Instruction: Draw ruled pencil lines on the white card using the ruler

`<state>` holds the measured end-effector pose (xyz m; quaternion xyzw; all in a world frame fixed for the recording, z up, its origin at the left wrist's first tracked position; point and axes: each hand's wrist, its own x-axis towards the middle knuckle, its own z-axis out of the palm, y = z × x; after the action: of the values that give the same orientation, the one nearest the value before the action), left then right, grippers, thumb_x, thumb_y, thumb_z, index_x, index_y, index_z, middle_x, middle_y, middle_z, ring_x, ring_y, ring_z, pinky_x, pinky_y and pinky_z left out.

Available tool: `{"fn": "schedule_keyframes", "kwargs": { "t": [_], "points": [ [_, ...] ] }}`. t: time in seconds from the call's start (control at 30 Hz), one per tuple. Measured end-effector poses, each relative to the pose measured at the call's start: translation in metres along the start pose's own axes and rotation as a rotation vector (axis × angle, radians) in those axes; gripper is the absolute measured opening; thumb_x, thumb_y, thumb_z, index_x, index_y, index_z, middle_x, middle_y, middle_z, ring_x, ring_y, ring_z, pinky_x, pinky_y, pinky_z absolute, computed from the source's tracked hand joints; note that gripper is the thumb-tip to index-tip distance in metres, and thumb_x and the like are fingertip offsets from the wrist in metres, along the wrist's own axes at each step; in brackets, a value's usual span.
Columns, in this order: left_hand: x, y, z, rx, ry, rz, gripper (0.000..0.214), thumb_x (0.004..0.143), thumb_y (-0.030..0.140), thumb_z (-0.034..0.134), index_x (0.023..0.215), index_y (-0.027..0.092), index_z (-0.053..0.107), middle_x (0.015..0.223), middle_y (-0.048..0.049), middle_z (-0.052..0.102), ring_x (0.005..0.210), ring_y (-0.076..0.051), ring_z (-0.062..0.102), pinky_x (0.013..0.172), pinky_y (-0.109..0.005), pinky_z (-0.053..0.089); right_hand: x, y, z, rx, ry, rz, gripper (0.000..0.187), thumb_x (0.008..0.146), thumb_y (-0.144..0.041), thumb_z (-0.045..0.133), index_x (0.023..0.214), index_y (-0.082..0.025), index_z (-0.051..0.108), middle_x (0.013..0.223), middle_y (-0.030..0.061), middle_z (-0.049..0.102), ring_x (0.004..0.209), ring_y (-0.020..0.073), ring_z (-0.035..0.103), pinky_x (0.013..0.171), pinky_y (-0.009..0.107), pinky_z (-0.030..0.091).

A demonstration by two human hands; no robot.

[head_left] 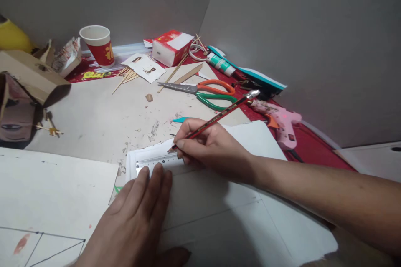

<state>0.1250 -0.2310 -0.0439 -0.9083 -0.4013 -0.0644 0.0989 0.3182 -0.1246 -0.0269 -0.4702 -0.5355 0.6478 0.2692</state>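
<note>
A red-and-black pencil (216,121) is pinched in my right hand (206,146), its sharpened tip close to the paper just above a clear ruler (156,163). My left hand (134,217) lies flat, its fingertips pressing the ruler's lower edge onto the white paper (250,221). Thin straight pencil lines run across that sheet, which has a ragged edge. Part of the ruler's right end is hidden behind my right hand. Scissors (200,89) with one orange and one green handle lie beyond the pencil.
Behind stand a paper cup (97,46) and a red-and-white box (172,48). A pink glue gun (282,121) and a glue stick (221,64) lie on the right. Left are cardboard pieces (34,75) and a sheet with drawn lines (56,192). Grey walls (300,41) rise behind.
</note>
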Motion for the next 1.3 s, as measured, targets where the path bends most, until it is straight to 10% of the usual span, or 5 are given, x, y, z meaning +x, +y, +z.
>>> {"fn": "schedule_keyframes", "kwargs": {
  "t": [0.33, 1.3],
  "points": [
    [-0.001, -0.003, -0.001, 0.014, 0.005, 0.029, 0.097, 0.068, 0.073, 0.066, 0.133, 0.001, 0.054, 0.134, -0.0229, 0.063, 0.106, -0.035, 0.068, 0.080, -0.041, 0.053, -0.001, 0.004, -0.004, -0.280, -0.051, -0.334, 0.008, 0.072, -0.016, 0.055, 0.067, -0.020, 0.051, 0.069, -0.0027, 0.052, 0.060, 0.0099, 0.045, 0.054, 0.025, 0.037],
    [-0.001, -0.001, -0.004, 0.002, -0.022, 0.007, 0.098, 0.066, 0.068, 0.069, 0.135, 0.000, 0.054, 0.140, -0.0231, 0.058, 0.110, -0.038, 0.064, 0.084, -0.044, 0.052, 0.004, 0.012, -0.003, -0.255, -0.014, -0.288, 0.005, 0.071, -0.015, 0.052, 0.070, -0.018, 0.055, 0.063, -0.0048, 0.051, 0.057, 0.0093, 0.043, 0.049, 0.023, 0.035]
  ]
}}
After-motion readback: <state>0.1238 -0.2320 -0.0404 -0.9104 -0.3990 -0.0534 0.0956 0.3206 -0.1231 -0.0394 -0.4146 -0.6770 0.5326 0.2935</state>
